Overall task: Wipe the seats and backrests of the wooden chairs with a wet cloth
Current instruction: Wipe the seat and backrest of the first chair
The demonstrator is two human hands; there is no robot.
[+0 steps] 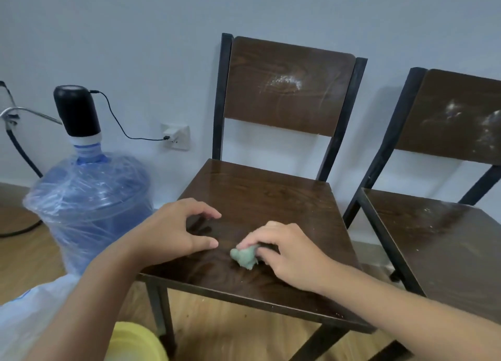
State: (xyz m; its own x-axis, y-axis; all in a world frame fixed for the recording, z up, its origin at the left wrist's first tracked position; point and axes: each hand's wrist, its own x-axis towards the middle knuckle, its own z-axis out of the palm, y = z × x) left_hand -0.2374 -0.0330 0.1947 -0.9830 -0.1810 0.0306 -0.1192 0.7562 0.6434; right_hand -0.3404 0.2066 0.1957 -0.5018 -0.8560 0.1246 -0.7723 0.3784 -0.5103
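low in the head view, nearest the lens, a yellow round container (135,343) sits at the bottom edge beside a white plastic bag (35,314), and two bare forearms reach over them toward a wooden chair (260,198) with a black metal frame. the right hand (287,249) is curled down over a bunched green cloth (245,256), fingers closed on it and pressing it onto the front part of the seat; only the left end of the cloth shows past the fingers. the left hand (176,230) rests just beside it on the same seat, half open and holding nothing, fingertips and thumb arched on the glossy wood. the seat around the hands looks shiny and clean, while the backrest (290,87) carries a white dusty smear near its upper middle. a second chair (444,233) stands just to the right, with white marks on its backrest and pale specks on its seat. left of the first chair, on the wooden floor, stands a large blue water bottle (89,203) wrapped in clear plastic, topped by a black pump (76,111) whose cable runs to a wall socket (176,136).
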